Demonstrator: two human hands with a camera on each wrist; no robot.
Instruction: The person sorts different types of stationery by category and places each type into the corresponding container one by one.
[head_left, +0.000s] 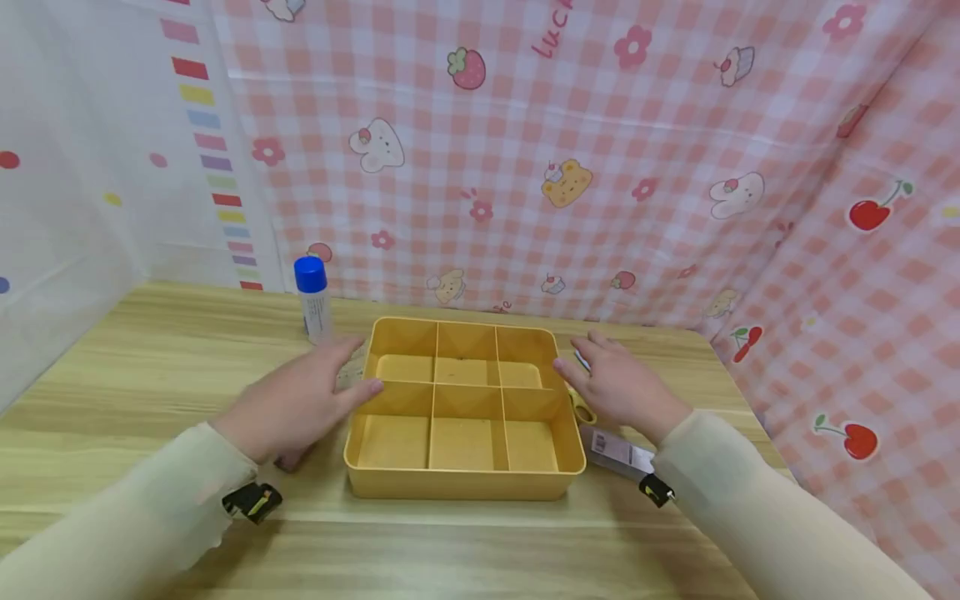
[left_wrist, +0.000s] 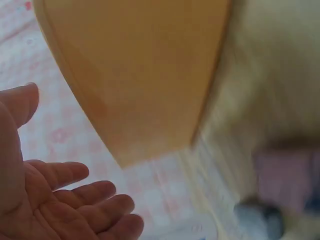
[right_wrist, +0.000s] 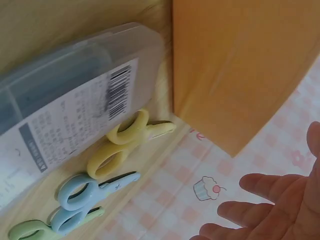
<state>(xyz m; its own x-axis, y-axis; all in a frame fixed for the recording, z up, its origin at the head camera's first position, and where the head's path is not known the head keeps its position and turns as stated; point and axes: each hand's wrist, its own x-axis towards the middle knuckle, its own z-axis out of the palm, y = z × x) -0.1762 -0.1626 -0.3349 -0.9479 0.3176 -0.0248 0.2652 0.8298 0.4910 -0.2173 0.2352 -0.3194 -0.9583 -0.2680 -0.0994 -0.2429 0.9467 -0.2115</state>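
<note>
A yellow divided storage box point(head_left: 465, 483) stands on the table, its several compartments showing bare floors. Beside its left wall is my left hand point(head_left: 292, 404), fingers extended and thumb by the rim; in the left wrist view a gap separates this hand from the box wall point(left_wrist: 135, 85). My right hand point(head_left: 618, 379) hovers by the right wall with spread fingers, and the right wrist view shows it apart from the box too. Below the right hand lie yellow scissors point(right_wrist: 107, 159), blue scissors point(right_wrist: 80, 192) and green scissors point(right_wrist: 30, 230), next to a clear plastic case point(right_wrist: 145, 47) with a barcode label.
A glue stick point(head_left: 311, 287) with a blue cap stands upright at the back left. Partly hidden under the left hand is a pinkish block point(left_wrist: 285, 175), with a blurred dark grey item point(left_wrist: 260, 217) near it. Checked cloth point(head_left: 487, 167) hangs behind the table point(head_left: 420, 550).
</note>
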